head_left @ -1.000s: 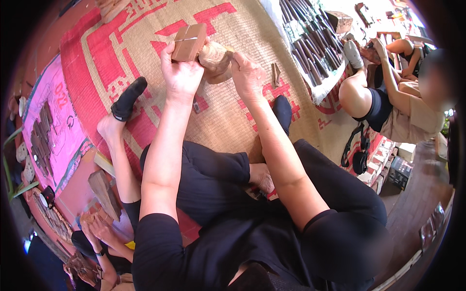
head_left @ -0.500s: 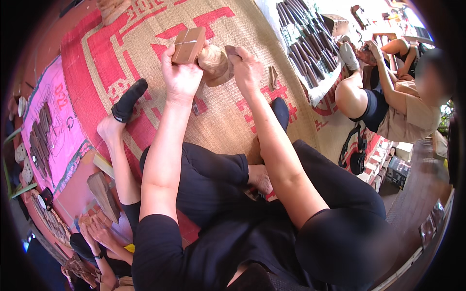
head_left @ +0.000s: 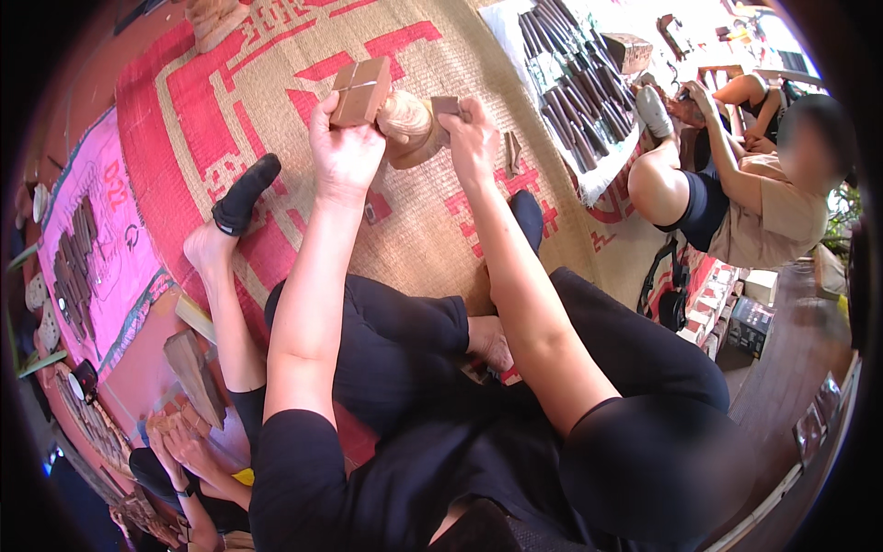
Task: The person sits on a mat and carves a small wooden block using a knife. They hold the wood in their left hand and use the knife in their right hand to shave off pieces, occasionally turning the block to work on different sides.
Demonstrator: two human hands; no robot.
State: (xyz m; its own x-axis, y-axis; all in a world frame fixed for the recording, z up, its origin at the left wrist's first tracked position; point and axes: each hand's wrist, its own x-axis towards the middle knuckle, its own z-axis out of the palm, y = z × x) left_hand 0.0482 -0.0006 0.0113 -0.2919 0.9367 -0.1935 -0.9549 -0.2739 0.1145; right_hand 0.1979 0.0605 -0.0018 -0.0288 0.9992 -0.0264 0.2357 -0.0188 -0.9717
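Note:
My left hand (head_left: 348, 152) is wrapped round a wooden carving, held above the woven mat (head_left: 414, 225). The carving has a reddish-brown square base (head_left: 362, 90) with a pale line across it, and a paler rounded carved part (head_left: 405, 121) pointing right. Between the thumb and fingers of my right hand (head_left: 475, 145) is a small, flat brown piece of sandpaper (head_left: 445, 107). It sits just right of the rounded part; whether the two touch I cannot tell.
Many dark-handled carving tools (head_left: 579, 101) lie on a white cloth at the right, near a seated person (head_left: 745, 184). More tools (head_left: 78, 262) lie on a pink cloth at the left. Another wooden carving (head_left: 214, 23) stands far left. A co-worker's hands (head_left: 179, 442) show lower left.
My right hand has shifted slightly right with the sandpaper, which was curved against the carving's side. The carving has moved a little and its base is slightly turned.

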